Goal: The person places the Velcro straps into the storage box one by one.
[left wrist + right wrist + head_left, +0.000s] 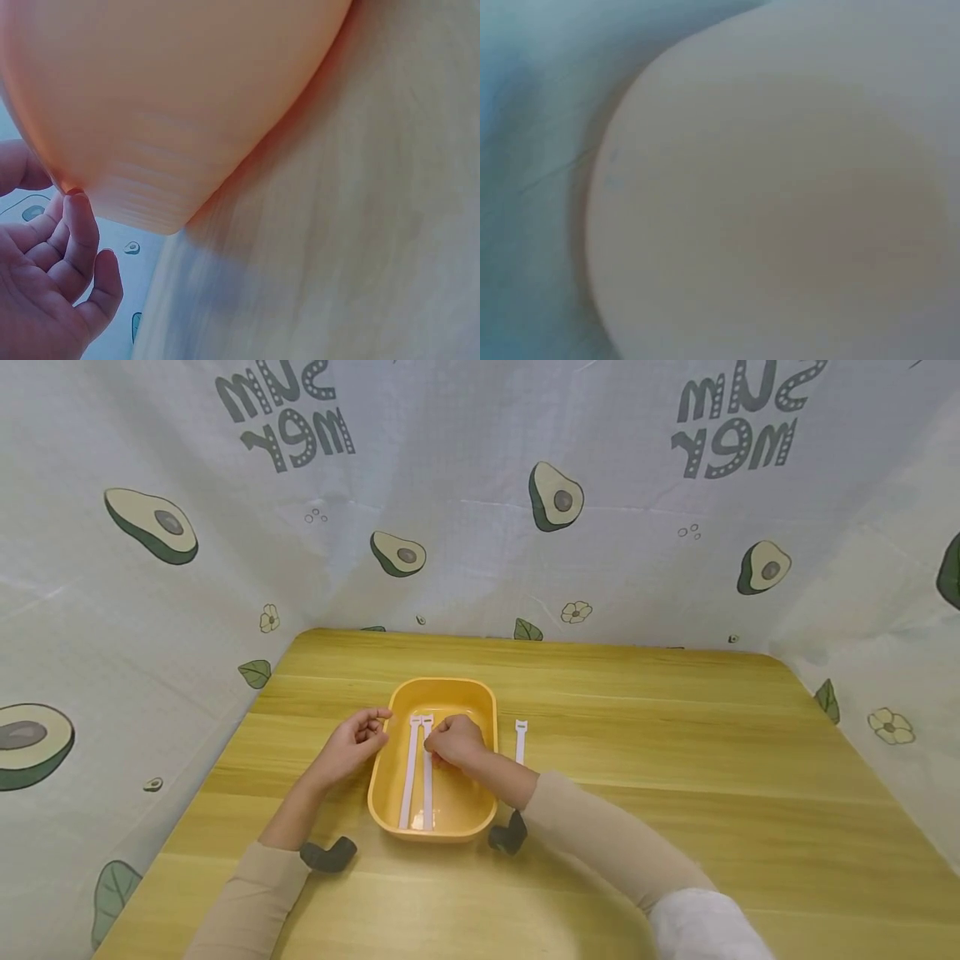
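A yellow tray lies lengthwise on the wooden table. Inside it two white hook-and-loop cable ties run side by side, slotted heads at the far end. My right hand reaches over the tray's right rim and pinches the right-hand cable tie near its head; its fingertips are partly hidden. At the left rim, my left hand touches the tray with loosely bent fingers. In the left wrist view, fingertips meet the rim of the tray. The right wrist view is too blurred to show that hand.
Another white cable tie lies on the table right of the tray, partly hidden by my right forearm. Dark wrist-worn pieces sit by both forearms. A patterned curtain encloses the table's back and sides.
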`<move>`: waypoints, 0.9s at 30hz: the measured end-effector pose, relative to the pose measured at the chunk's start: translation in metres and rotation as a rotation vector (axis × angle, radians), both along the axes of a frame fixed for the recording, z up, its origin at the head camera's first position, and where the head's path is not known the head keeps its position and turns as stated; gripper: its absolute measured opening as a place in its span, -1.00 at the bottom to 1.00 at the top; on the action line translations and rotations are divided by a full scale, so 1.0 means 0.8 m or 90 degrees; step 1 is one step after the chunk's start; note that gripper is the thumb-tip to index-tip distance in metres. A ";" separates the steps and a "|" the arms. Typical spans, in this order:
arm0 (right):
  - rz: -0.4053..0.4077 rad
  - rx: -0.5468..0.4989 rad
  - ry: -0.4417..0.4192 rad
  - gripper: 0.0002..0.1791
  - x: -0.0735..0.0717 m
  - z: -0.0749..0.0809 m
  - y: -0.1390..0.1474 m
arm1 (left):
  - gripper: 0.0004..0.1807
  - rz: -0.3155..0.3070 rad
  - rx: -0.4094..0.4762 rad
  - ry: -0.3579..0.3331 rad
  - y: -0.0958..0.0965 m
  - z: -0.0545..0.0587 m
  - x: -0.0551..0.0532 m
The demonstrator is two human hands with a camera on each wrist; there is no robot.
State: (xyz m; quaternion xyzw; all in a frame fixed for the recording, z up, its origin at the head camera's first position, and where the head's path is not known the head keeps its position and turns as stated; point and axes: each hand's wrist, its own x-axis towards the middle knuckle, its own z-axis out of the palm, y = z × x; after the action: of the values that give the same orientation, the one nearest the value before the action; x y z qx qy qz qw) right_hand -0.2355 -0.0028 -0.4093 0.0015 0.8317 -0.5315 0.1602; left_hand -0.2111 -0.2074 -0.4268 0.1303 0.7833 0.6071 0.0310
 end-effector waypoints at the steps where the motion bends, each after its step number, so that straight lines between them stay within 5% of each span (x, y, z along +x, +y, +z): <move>1: 0.005 -0.012 0.008 -0.92 0.000 0.000 0.001 | -0.58 -0.002 0.002 -0.001 0.000 0.000 0.000; 15: 0.059 -0.148 0.042 -0.90 0.011 0.026 0.029 | -0.58 0.005 0.002 -0.003 0.001 0.001 0.001; 22: 0.048 -0.239 0.135 -0.90 0.018 0.027 0.058 | -0.58 0.004 0.003 -0.008 0.001 0.001 0.001; 27: 0.035 -0.287 0.122 -0.88 0.021 0.033 0.076 | -0.58 0.006 0.001 -0.005 0.000 0.000 0.001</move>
State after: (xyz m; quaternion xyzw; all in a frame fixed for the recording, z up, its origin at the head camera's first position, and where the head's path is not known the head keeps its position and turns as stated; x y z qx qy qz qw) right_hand -0.2185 0.0578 -0.3830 -0.1072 0.7034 -0.6967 0.0912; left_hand -0.2107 -0.2074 -0.4268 0.1244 0.7832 0.6083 0.0314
